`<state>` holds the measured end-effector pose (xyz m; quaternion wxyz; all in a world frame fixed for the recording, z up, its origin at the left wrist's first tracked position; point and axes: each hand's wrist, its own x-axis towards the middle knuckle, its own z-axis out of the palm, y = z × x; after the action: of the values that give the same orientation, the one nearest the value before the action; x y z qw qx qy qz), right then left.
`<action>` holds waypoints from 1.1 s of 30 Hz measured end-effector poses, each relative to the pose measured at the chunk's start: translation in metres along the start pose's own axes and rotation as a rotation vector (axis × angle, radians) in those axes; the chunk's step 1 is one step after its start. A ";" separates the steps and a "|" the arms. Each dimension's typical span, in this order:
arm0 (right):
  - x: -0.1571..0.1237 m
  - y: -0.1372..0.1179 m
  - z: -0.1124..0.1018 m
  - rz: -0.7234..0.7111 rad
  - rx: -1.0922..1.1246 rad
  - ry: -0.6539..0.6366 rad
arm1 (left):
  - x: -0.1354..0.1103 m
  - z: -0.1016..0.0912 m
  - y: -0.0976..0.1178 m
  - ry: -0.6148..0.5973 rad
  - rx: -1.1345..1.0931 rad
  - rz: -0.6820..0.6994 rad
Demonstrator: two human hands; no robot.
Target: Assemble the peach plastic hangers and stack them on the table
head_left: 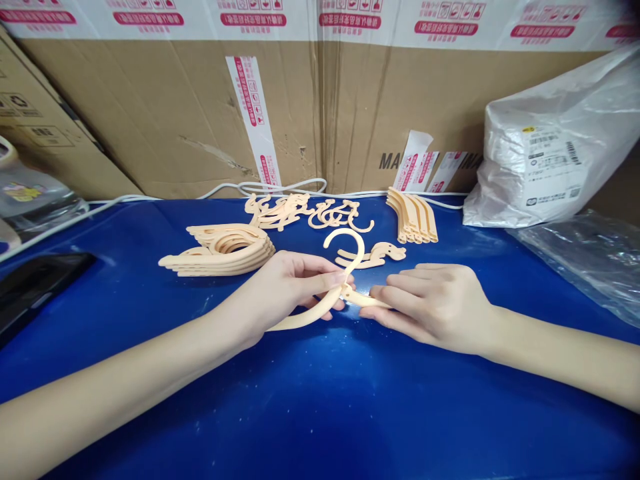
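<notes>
Over the blue table, a cream plastic hanger with a hook at its top is held between both hands. My left hand is closed on the hanger near the base of the hook, with one curved arm running down below the wrist. On the other side, my right hand grips a short cream hanger arm, whose near end meets the hook's base. Whether the two pieces are locked together cannot be made out. Just behind the hands lie a few loose cream pieces.
A stack of cream hanger parts lies left. Behind are loose hooks, a jumbled pile of small pieces and stacked arms. A white parcel bag, a dark phone-like object, a white cable and cardboard boxes edge the table.
</notes>
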<state>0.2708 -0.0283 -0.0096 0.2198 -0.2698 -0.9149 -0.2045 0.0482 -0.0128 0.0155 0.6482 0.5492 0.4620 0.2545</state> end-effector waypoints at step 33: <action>0.001 0.001 -0.002 0.088 0.138 -0.104 | -0.002 0.002 0.004 0.039 0.088 -0.033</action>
<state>0.2710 -0.0278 -0.0073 0.1989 -0.3044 -0.9242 -0.1167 0.0502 -0.0141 0.0198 0.6184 0.5642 0.4944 0.2339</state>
